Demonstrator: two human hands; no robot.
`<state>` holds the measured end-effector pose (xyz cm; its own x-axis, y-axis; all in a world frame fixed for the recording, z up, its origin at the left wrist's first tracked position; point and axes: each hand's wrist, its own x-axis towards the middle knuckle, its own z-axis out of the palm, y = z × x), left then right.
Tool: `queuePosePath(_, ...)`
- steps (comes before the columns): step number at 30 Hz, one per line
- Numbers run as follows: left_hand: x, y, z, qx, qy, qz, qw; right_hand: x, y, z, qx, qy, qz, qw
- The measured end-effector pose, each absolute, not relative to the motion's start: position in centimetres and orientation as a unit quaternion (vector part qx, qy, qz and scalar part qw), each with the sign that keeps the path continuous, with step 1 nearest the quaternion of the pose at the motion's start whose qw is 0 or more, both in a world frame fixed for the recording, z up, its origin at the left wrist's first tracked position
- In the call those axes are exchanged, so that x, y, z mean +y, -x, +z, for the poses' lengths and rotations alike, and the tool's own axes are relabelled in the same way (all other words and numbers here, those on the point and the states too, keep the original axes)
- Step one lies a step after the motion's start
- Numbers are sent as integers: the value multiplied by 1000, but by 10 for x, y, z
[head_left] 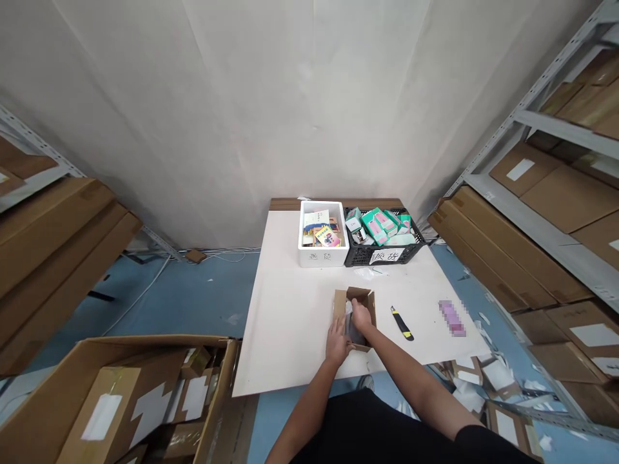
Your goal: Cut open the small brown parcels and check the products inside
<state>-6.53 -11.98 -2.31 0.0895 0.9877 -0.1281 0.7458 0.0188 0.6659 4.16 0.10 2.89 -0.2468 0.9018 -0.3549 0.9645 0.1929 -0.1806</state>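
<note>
A small open cardboard box (340, 300) stands on the white table in front of me, its flaps raised. My left hand (337, 341) lies along the box's near left side, fingers bent over the edge. My right hand (361, 316) reaches into the box with its fingers curled, touching a grey item (355, 334) that seems wrapped in clear plastic. The hand and the box walls hide part of that item, so its kind cannot be made out. To the right of the box lies a black and yellow utility knife (402, 323).
At the table's (280, 309) back stand a white foam bin (323, 259) of booklets and a black crate (355, 257) of green boxes. A blurred purple thing (452, 318) lies on the right. A large carton (227, 367) of parcels is at left; shelves (536, 225) hold boxes at right.
</note>
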Motion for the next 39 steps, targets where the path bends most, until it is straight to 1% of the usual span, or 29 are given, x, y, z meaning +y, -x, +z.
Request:
queuePosePath(3,-123,77,-26,669,-653,205,290,0,-41,45,771,-595,-226,5)
queuePosePath(6,-123,107,-19,685,-645,181,285,14,-43,70,779,-543,-289,-115)
queuePosePath(9,-128,149,-10,700,-646,175,247,40,-52,93,762,-485,-365,-225)
queuePosePath(12,-142,196,-5,721,-635,179,213,71,-65,101,746,-447,-411,-272)
queuePosePath(14,-153,226,-3,723,-639,179,193,89,-71,95,744,-431,-447,-247)
queuePosePath(15,-158,239,-1,723,-641,177,186,95,-72,89,747,-428,-462,-213)
queuePosePath(17,-167,259,1,728,-640,164,183,97,-69,69,755,-455,-460,-112)
queuePosePath(19,-172,270,3,734,-637,148,183,86,-64,43,747,-532,-399,-10)
queuePosePath(20,-174,272,4,736,-637,142,182,74,-60,29,735,-579,-352,25)
queuePosePath(21,-177,272,5,735,-638,139,181,60,-58,14,720,-621,-306,45)
queuePosePath(23,-181,266,6,736,-638,144,177,28,-54,-13,707,-665,-239,43)
queuePosePath(25,-186,258,7,744,-626,157,171,-6,-53,-37,738,-638,-219,38)
queuePosePath(26,-189,252,8,751,-617,167,168,-21,-54,-47,752,-614,-232,59)
queuePosePath(29,-195,235,13,762,-591,220,149,-53,-57,-73,765,-539,-303,181)
queuePosePath(31,-194,222,20,760,-582,262,127,-63,-58,-83,760,-511,-325,237)
queuePosePath(33,-190,207,29,748,-584,297,109,-63,-57,-89,760,-505,-334,237)
queuePosePath(35,-182,190,37,727,-598,322,105,-56,-57,-89,761,-505,-359,193)
queuePosePath(37,-171,172,42,701,-619,336,117,-46,-61,-85,753,-513,-392,124)
queuePosePath(39,-159,152,41,674,-642,337,141,-35,-74,-80,728,-547,-412,36)
